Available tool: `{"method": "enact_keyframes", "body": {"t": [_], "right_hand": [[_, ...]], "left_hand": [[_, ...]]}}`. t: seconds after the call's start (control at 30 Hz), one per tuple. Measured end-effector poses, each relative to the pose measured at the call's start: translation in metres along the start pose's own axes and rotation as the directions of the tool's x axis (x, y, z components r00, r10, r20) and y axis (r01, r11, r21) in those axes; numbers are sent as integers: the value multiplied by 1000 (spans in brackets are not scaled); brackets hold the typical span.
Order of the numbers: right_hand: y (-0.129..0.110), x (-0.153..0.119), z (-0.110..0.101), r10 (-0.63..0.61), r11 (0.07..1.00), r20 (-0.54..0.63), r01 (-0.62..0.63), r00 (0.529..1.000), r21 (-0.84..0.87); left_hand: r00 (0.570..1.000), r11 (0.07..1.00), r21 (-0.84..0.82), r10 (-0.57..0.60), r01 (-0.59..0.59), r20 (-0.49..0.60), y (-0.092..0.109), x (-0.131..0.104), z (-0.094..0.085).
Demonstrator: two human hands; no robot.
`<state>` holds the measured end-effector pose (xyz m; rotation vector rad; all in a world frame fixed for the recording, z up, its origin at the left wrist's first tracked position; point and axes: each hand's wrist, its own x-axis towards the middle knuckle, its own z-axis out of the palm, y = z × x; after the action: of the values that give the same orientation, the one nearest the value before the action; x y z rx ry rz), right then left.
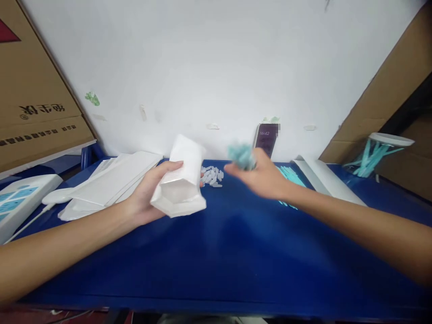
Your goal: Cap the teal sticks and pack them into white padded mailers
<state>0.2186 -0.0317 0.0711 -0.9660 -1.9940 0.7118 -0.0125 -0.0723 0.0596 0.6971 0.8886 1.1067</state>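
Note:
A white paper bag [184, 177] is held in my left hand [150, 191], its open mouth tilted down toward me. My right hand [265, 177] is closed around a blurred bundle of teal pieces [241, 155], to the right of the bag and apart from it. Small whitish translucent pieces [212, 176] lie in a pile on the blue table [216, 256], just behind and right of the bag. Several teal strips [290, 176] lie on the table beyond my right forearm, which partly hides them.
White paper bags [114, 180] are stacked at the left, beside a white power strip [23, 200]. A phone [265, 138] leans on the wall. A clear jar with teal strips [373, 155] stands right, near a white tray-like piece [326, 180]. Cardboard flanks both sides.

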Motion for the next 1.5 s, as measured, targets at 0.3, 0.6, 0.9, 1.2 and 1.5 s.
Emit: {"method": "enact_keyframes", "body": {"t": [0.3,0.6,0.9,1.2,1.5], "right_hand": [[-1,-3,29,152,509,286,173,946,-843],[-8,10,16,219,564,314,143,924,-813],[-75,33,-4,197,388,518,419,832,-821],[-136,46,4,110,456,521,423,846,-783],[-167,82,-3,385,554,589,333,710,-763]], "left_hand": [[982,981,-49,189,-188,8,-19,13,1],[986,994,-29,111,-108,127,-30,5,-3],[986,972,-217,-56,90,159,-45,-30,12],[979,828,-561,124,-13,161,-59,-64,10],[985,819,-567,156,-89,70,-60,-63,21]]}}
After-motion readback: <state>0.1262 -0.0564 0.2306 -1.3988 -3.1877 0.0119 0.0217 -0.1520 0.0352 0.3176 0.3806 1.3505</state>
